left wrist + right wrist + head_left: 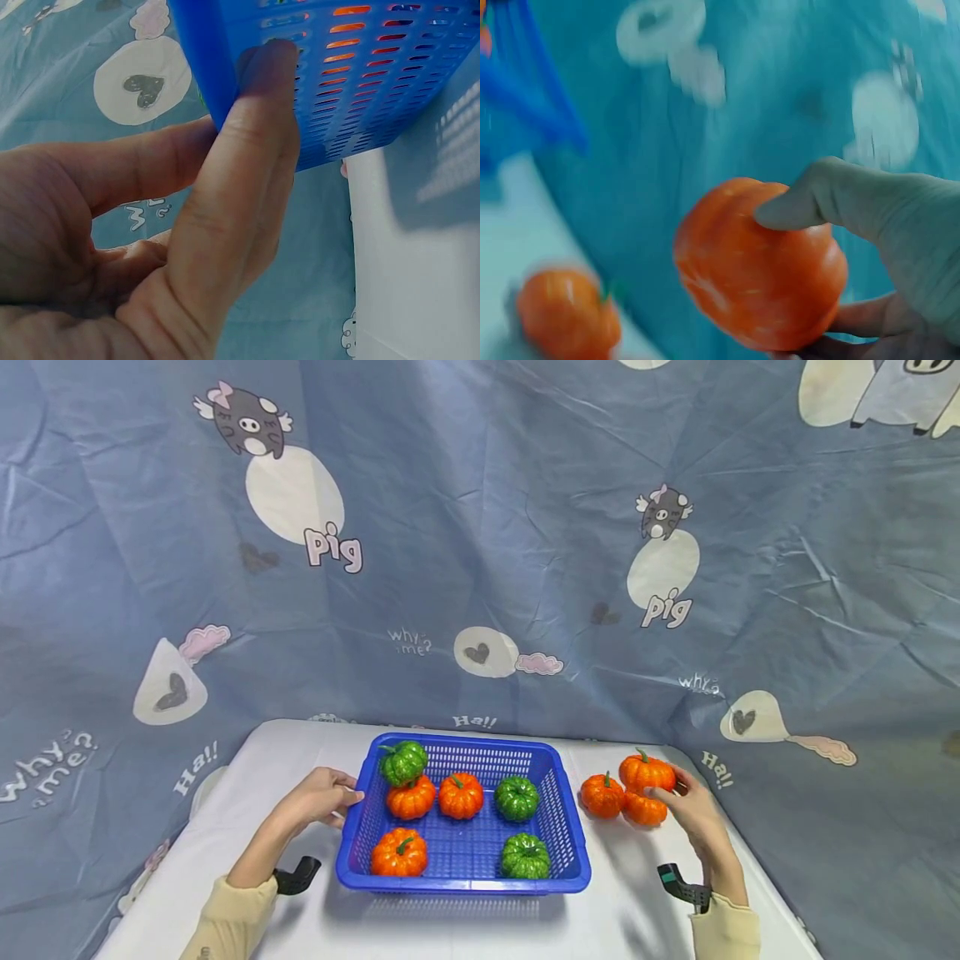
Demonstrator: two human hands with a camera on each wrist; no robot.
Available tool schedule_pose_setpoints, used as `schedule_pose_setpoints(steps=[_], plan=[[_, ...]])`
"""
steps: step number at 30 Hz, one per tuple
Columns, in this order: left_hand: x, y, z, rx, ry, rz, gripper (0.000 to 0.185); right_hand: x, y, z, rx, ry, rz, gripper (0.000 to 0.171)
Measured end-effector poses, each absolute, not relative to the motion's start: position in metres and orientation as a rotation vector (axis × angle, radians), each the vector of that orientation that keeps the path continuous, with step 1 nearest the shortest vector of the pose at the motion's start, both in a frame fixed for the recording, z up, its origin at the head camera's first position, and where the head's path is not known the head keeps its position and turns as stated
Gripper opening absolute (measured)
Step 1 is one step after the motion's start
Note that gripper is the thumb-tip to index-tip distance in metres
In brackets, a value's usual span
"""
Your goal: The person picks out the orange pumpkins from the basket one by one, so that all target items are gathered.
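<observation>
left hand (150,247) pinched basket (573,852) rim, steadying | right hand (693,814) gripped orange pumpkin (761,262) | advised: lift clear of neighbouring pumpkins (602,795), lower gently

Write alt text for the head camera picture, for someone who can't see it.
A person's right hand grips an orange pumpkin beside two others on a white table, while the left hand holds the rim of a blue basket. The basket holds three orange and three green small pumpkins. A blue cloth with cartoon pigs hangs behind.

Even, bright light with soft shadows; the head view bends at its edges, the right wrist view is motion-blurred.
</observation>
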State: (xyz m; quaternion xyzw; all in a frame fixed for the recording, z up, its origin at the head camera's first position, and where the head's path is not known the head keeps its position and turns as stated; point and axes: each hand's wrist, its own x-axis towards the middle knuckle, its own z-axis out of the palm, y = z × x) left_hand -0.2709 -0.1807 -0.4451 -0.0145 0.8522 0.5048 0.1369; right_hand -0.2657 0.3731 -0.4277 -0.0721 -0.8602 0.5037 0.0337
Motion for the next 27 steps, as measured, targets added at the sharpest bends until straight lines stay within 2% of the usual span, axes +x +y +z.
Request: schedule_pose_setpoints(steps=[5, 8, 19, 27], plan=[[-0.271, -0.182, -0.445, -0.048, 2.465, 1.463, 0.043, -0.268, 0.411, -0.455, -0.512, -2.542, 1.52, 0.085], [-0.27, -0.183, -0.445, -0.048, 2.464, 1.464, 0.043, -0.27, 0.425, -0.472, -0.595, -2.472, 1.495, 0.084], [-0.271, -0.181, -0.445, -0.04, 2.466, 1.473, 0.043, -0.276, 0.451, -0.523, -0.691, -2.417, 1.351, 0.073], [-0.272, -0.181, -0.444, -0.043, 2.467, 1.47, 0.044, -0.278, 0.452, -0.534, -0.688, -2.466, 1.33, 0.079]])
